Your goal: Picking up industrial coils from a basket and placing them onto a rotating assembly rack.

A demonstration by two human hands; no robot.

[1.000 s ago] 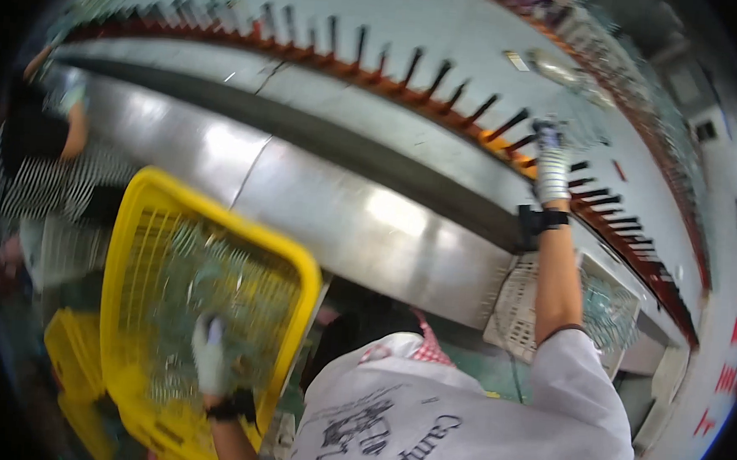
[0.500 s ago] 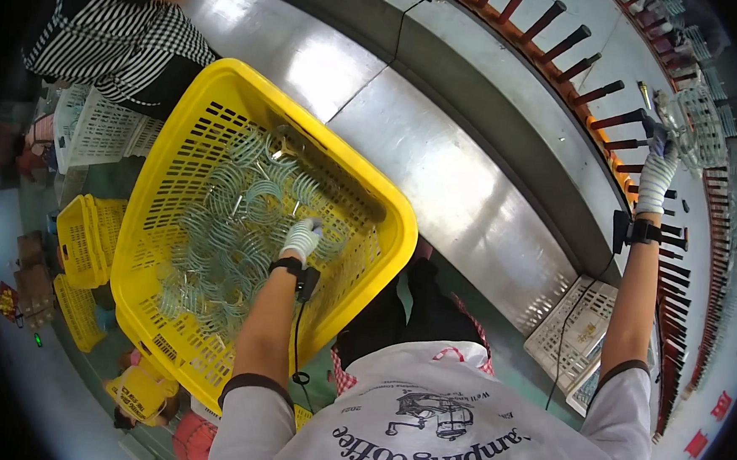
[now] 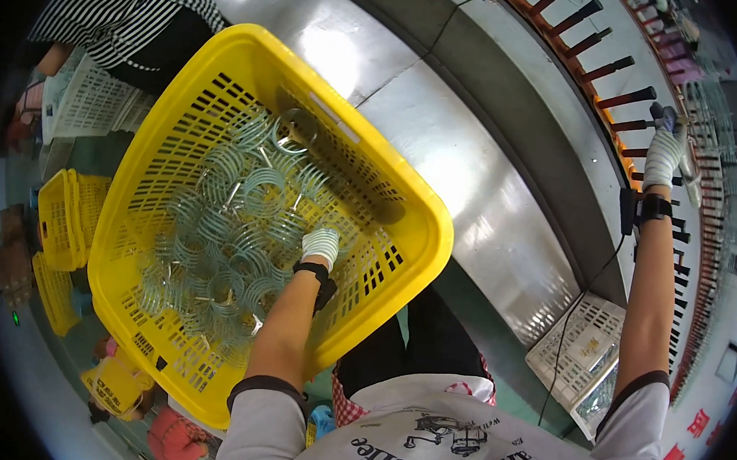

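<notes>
In a large yellow basket (image 3: 432, 221) lies a heap of pale green wire coils (image 3: 237, 247) with short metal stems. My left hand (image 3: 321, 246), in a striped white glove, is down among the coils at the basket's near right side. Its fingers curl under and what they grip is hidden. My right hand (image 3: 664, 155), gloved white with dark grey fingertips, reaches to the far right. Its fingers are stretched out beside a row of dark-tipped red pegs (image 3: 630, 98). Pale, shiny pieces beside that hand are too blurred to name.
A steel bench (image 3: 464, 177) runs diagonally beyond the basket. White crates (image 3: 577, 335) stand low at right, and smaller yellow baskets (image 3: 65, 220) at left. A person in a striped apron (image 3: 133, 13) is at upper left. Cords run from the black wristbands (image 3: 653, 207).
The view has shifted. My right hand has moved among the pegs, and the coil-like piece that showed beside its fingers no longer shows there. My left hand stays low in the basket.
</notes>
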